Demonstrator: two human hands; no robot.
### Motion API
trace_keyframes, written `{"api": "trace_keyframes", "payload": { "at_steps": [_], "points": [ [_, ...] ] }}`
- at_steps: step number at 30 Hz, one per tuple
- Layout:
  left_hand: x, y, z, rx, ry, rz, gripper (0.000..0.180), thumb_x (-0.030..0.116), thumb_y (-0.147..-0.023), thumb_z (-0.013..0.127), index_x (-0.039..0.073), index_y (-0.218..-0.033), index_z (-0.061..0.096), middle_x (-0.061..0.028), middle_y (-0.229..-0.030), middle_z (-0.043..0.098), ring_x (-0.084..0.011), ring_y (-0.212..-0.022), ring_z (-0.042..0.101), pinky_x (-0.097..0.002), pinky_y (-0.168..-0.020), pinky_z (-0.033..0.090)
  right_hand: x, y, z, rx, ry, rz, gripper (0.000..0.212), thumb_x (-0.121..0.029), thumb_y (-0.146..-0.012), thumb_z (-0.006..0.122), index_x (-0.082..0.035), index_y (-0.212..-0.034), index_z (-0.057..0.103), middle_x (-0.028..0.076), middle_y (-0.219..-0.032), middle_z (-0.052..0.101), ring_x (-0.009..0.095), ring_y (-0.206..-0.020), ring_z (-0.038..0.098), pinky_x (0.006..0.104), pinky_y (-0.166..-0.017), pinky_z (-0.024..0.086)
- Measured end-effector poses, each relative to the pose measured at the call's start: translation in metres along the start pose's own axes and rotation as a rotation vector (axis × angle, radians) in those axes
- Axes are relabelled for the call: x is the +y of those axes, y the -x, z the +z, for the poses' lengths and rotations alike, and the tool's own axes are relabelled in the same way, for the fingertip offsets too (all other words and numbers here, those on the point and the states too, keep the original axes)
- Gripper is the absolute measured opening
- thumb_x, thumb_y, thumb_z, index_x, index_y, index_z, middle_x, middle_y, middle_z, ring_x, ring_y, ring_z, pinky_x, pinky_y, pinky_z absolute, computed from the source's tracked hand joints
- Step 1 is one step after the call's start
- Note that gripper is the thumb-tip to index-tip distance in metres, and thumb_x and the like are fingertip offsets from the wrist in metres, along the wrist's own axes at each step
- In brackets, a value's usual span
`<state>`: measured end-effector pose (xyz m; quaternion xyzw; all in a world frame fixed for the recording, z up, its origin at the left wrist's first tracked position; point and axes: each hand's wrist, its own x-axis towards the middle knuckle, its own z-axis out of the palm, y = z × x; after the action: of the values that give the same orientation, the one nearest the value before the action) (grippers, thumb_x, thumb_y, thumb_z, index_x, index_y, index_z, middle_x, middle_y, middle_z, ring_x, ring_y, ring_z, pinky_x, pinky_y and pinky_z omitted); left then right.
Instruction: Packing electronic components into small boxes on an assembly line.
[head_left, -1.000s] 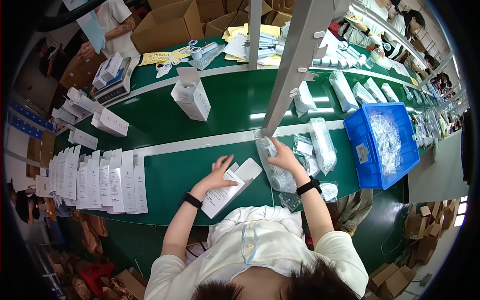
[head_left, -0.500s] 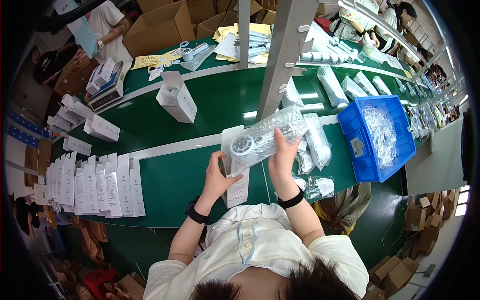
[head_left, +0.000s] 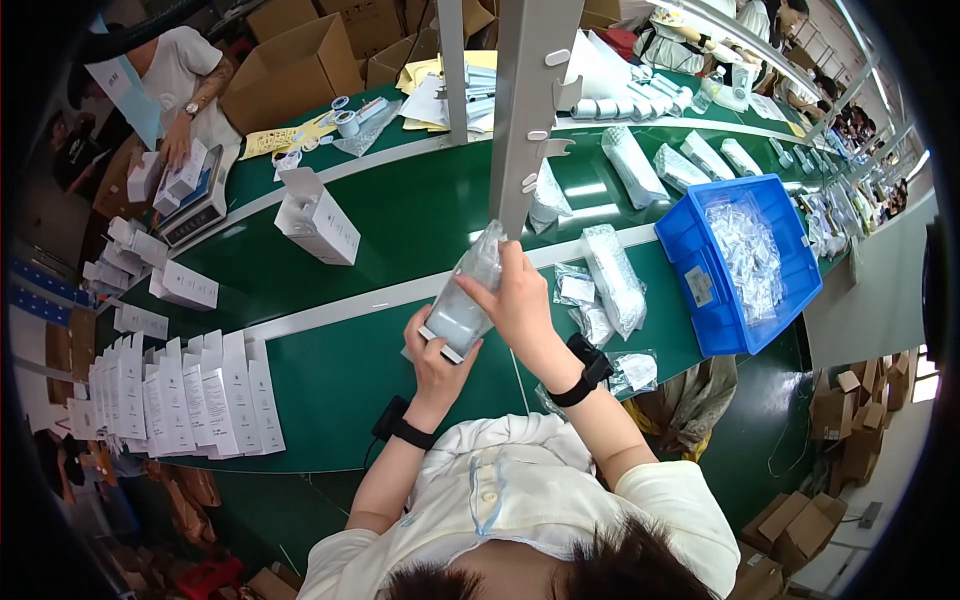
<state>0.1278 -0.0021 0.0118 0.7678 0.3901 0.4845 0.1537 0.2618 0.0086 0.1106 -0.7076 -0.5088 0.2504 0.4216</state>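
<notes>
A bubble-wrapped item (head_left: pixel 462 308) stands tilted in front of me, its lower end at the open mouth of a white box (head_left: pixel 441 344). My left hand (head_left: pixel 440 372) is closed around the box from below, and most of the box is hidden by the hand and the wrap. My right hand (head_left: pixel 515 305) grips the wrapped item from the right, thumb across its upper part. To the right lie another bubble-wrapped item (head_left: pixel 612 280) and small clear bags with white contents (head_left: pixel 633 372).
Several upright white boxes (head_left: pixel 205 395) stand in a row at left. An open white box (head_left: pixel 320 222) sits on the far green strip. A blue bin (head_left: pixel 690 290) of small clear packets is at right. A grey metal post (head_left: pixel 518 120) rises ahead. Another person's hand (head_left: pixel 180 140) touches boxes on a scale.
The wrapped item has turned from lying sideways to steeply tilted, its lower end now at the box's mouth. The box has been lifted and tipped in my left hand. My right hand has moved left.
</notes>
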Motion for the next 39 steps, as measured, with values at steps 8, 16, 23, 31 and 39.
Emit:
{"api": "trace_keyframes", "payload": {
  "at_steps": [8, 16, 23, 31, 39],
  "points": [
    [-0.043, -0.008, -0.011, 0.08, 0.171, -0.151, 0.071, 0.004, -0.056, 0.077, 0.009, -0.105, 0.025, -0.0238, -0.117, 0.035, -0.0382, -0.107, 0.04, -0.0446, -0.088, 0.036, 0.097, -0.013, 0.001, 0.277, 0.067, -0.338, 0.033, -0.013, -0.07, 0.066, -0.004, -0.101, 0.058, 0.014, -0.101, 0.052, 0.031, -0.094, 0.048, 0.0385, -0.078, 0.042],
    [-0.007, -0.019, -0.061, -0.143, 0.065, -0.285, 0.044, 0.005, -0.06, 0.074, 0.004, -0.095, 0.047, -0.0155, -0.116, 0.039, -0.0286, -0.099, 0.048, -0.035, -0.082, 0.042, 0.236, -0.022, -0.032, -0.095, 0.913, -0.093, 0.038, -0.006, -0.073, 0.061, -0.004, -0.11, 0.054, 0.014, -0.097, 0.054, 0.03, -0.091, 0.051, 0.0377, -0.077, 0.045],
    [-0.012, -0.03, -0.071, -0.15, -0.08, -0.403, 0.015, 0.002, -0.064, 0.07, 0.001, -0.074, 0.058, -0.0106, -0.1, 0.055, -0.0193, -0.069, 0.057, -0.0251, -0.059, 0.045, 0.093, -0.013, -0.041, 0.001, -0.123, -0.182, 0.03, 0.0, -0.076, 0.059, -0.001, -0.105, 0.053, 0.011, -0.088, 0.056, 0.017, -0.081, 0.055, 0.0248, -0.069, 0.046],
    [-0.037, -0.041, -0.065, -0.002, 0.104, -0.647, 0.012, -0.002, -0.063, 0.068, -0.003, -0.073, 0.061, -0.011, -0.083, 0.064, -0.0115, -0.052, 0.052, -0.0251, -0.049, 0.041, 0.018, -0.007, 0.04, -0.469, -0.266, -0.81, 0.024, -0.004, -0.075, 0.061, -0.004, -0.098, 0.057, 0.009, -0.092, 0.061, 0.022, -0.086, 0.06, 0.0281, -0.074, 0.049],
    [-0.063, -0.015, -0.08, -0.033, 0.404, -0.664, 0.018, 0.0, -0.066, 0.067, -0.002, -0.083, 0.061, -0.0128, -0.092, 0.063, -0.0123, -0.076, 0.059, -0.0237, -0.062, 0.046, 0.012, 0.01, 0.052, -0.621, 0.455, -1.101, 0.031, -0.023, -0.07, 0.068, -0.006, -0.096, 0.062, 0.009, -0.12, 0.048, 0.03, -0.114, 0.042, 0.0457, -0.093, 0.035]
  ]
}}
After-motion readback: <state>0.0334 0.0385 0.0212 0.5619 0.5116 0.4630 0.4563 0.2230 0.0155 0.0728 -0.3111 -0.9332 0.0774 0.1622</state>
